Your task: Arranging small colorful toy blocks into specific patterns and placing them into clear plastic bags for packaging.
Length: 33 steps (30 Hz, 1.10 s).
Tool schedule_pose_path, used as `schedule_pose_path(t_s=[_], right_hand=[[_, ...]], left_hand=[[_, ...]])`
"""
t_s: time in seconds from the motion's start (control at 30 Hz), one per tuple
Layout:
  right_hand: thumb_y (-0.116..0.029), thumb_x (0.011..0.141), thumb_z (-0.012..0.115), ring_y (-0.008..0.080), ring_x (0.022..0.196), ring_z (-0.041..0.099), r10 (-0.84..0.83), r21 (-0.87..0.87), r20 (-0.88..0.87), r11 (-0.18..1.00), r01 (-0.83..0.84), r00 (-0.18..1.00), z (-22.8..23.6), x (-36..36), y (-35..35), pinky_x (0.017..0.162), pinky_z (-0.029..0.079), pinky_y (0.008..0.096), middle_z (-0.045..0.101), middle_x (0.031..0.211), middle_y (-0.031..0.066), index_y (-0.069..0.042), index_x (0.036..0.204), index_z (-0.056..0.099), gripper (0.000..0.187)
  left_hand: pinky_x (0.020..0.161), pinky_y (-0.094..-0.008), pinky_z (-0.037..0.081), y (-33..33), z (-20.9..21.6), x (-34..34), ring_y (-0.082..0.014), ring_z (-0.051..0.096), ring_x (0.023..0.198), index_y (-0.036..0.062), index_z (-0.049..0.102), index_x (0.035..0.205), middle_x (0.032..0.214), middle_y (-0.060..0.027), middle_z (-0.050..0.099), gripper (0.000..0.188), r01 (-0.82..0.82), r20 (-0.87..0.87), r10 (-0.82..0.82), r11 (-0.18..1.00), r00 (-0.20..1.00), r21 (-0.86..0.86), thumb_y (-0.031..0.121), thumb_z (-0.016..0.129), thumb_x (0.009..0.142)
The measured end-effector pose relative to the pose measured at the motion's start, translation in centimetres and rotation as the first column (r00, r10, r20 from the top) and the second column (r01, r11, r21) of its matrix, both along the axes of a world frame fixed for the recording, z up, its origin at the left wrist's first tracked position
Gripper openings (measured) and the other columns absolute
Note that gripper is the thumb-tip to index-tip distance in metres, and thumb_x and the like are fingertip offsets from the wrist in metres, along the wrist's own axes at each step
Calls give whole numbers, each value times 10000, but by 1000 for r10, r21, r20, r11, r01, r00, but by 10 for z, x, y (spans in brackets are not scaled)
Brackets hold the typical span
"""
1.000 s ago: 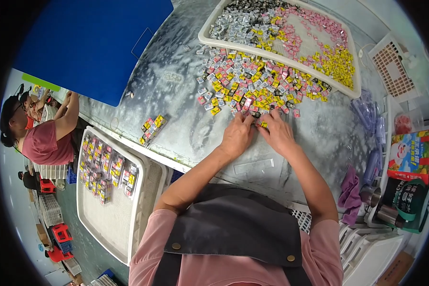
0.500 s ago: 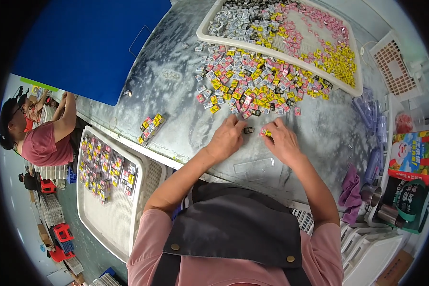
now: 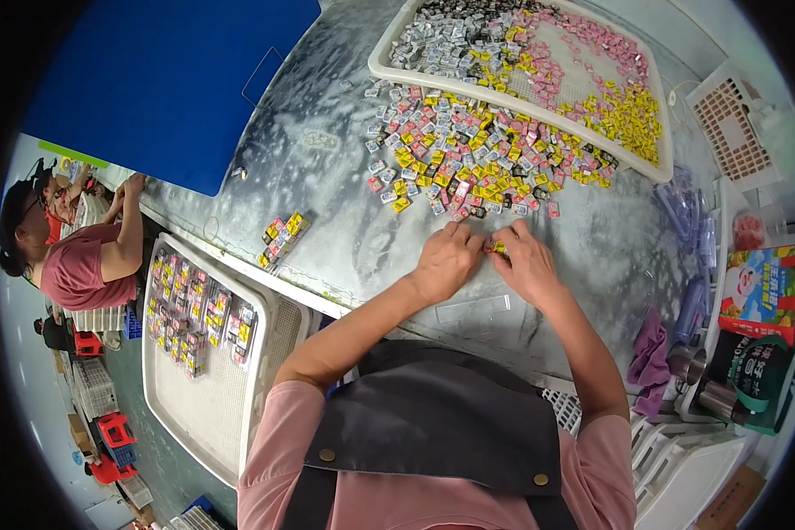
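Observation:
My right hand [image 3: 528,267] pinches a few small rectangular blocks [image 3: 496,247] with yellow and pink wrappers. My left hand [image 3: 449,263] is closed right beside them. Its fingertips meet the near side of those blocks, and what they pinch is mostly hidden. Just beyond both hands spreads a loose heap of the same small blocks [image 3: 455,155] in white, black, pink and yellow. On the table below my hands lies a clear flat plastic case [image 3: 473,309]. A packed group of blocks [image 3: 283,238] rests to the left, by the table edge.
A white tray [image 3: 521,103] of sorted blocks stands at the back. Another white tray [image 3: 212,411] at left holds filled clear packs [image 3: 190,309]. A blue board [image 3: 168,88] covers the far left. Clear plastic sleeves [image 3: 680,203] and a purple cloth [image 3: 652,362] lie at right. A co-worker [image 3: 93,265] works at left.
My left hand has moved right, bringing its fingertips to the blocks in my right hand. The black block seen at its fingertips is now largely hidden. My right hand has barely moved.

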State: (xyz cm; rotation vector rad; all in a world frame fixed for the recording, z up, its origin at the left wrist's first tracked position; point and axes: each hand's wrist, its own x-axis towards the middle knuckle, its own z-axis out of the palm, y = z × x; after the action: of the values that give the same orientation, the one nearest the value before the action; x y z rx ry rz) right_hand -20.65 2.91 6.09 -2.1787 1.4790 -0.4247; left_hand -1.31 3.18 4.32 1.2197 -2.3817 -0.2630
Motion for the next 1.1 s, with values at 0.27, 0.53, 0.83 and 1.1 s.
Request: schedule_pose_path(t_s=[0.27,0.53,0.83,1.1], right_hand=[[-157,875,713,359,868,649,-16,9,25,1000,16,1000,-2,-6,0,742,518,484,547,1066,131,-73,1073,626,232],[-172,874,725,351,862,652,14,1,36,1000,-14,999,-2,-7,2,737,524,474,548,1070,116,-86,1072,640,232],[-85,847,743,322,877,661,16,5,144,1000,-17,990,-4,-25,3,790,538,441,509,1182,143,-47,1266,546,465],[10,846,716,315,906,672,32,81,163,996,-45,986,-5,-26,4,794,552,397,516,1178,147,9,1272,544,459]], left_hand=[[771,-423,521,-11,12,0,-336,607,894,27,667,991,961,-161,607,187,-171,-119,169,985,978,-3,73,651,810],[809,-414,526,-12,-6,5,-338,607,941,35,675,1028,1017,-145,621,206,-178,-27,180,981,983,71,87,677,829],[862,-435,499,17,18,29,-364,580,990,0,625,1168,1081,-196,568,405,-96,-54,104,985,993,144,105,741,795],[902,-434,502,-2,-1,35,-392,582,1049,-33,604,1205,1116,-208,567,391,-46,-155,84,971,984,233,15,688,826]])
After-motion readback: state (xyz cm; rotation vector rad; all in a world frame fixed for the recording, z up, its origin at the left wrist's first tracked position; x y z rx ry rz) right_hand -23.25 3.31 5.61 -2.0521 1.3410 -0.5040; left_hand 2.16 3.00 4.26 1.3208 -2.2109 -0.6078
